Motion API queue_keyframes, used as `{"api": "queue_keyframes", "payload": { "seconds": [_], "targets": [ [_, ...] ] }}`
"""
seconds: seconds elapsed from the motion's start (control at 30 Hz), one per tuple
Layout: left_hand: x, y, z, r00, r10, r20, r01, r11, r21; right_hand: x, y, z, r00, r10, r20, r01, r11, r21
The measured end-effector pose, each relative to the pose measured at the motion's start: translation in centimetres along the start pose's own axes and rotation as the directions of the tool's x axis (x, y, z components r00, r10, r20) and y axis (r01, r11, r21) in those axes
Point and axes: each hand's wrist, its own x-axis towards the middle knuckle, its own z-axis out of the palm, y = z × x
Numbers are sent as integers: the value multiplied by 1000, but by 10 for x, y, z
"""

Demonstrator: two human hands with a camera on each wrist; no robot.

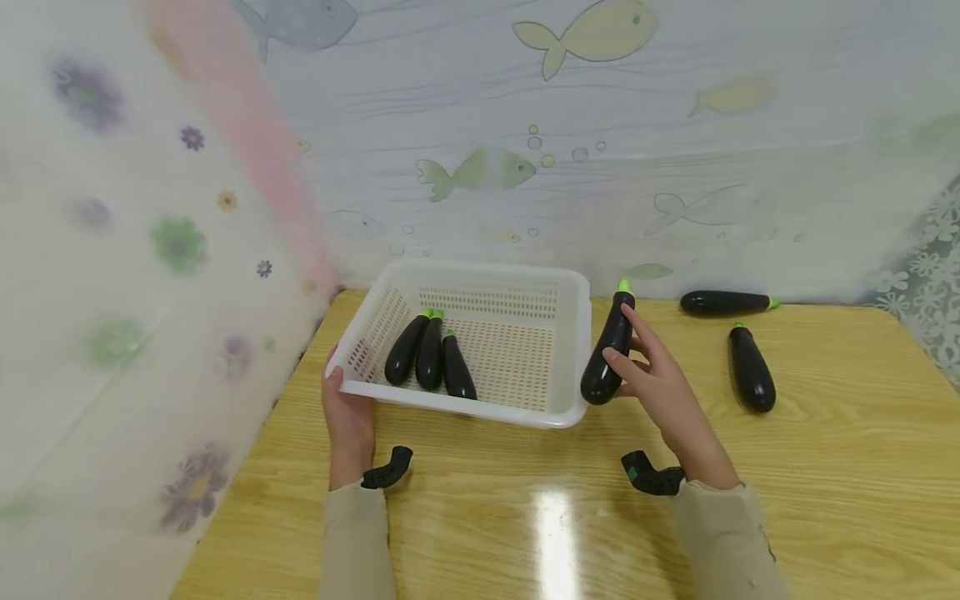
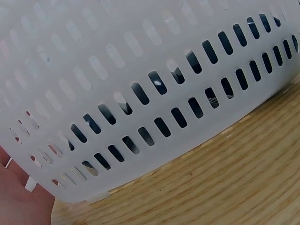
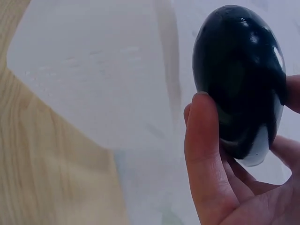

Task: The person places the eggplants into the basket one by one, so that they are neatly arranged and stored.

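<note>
A white plastic basket (image 1: 564, 350) with slotted walls stands on the table, and inside on its left side lie several dark eggplants, three of them: one eggplant (image 1: 406, 350), another eggplant (image 1: 430, 354) and a third eggplant (image 1: 456, 367). My left hand (image 1: 348, 417) holds the basket's front left corner, thumb over the rim; its other fingers are mostly hidden. In the right wrist view, my right hand (image 3: 253, 197) grips an eggplant (image 3: 239, 79) between thumb and fingers. That eggplant is raised just beside the basket's right wall, its green stem end pointing up in the head view.
Two more eggplants lie on the wooden table (image 1: 840, 433) to the right: one eggplant (image 1: 723, 302) sideways near the back edge, another eggplant (image 1: 752, 371) in front of it. A fish-patterned curtain (image 1: 465, 100) hangs behind the table, and a flowered one (image 1: 112, 292) at left.
</note>
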Motion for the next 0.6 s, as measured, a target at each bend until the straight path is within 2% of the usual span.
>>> {"api": "queue_keyframes", "payload": {
  "seconds": [0.13, 0.37, 0.6],
  "targets": [
    [1, 0, -1, 1000, 10, 14, -9, 1000, -6, 6, -10, 5, 999, 5, 42, -4, 1000, -19],
    [1, 1, 0, 1000, -9, -10, 9, 1000, -14, 21, -24, 12, 990, 33, 137, -24, 998, -65],
    [-1, 1, 3, 1000, -4, -23, 4, 1000, 26, 33, -42, 23, 985, 43, 165, -11, 982, -186]
  ]
}}
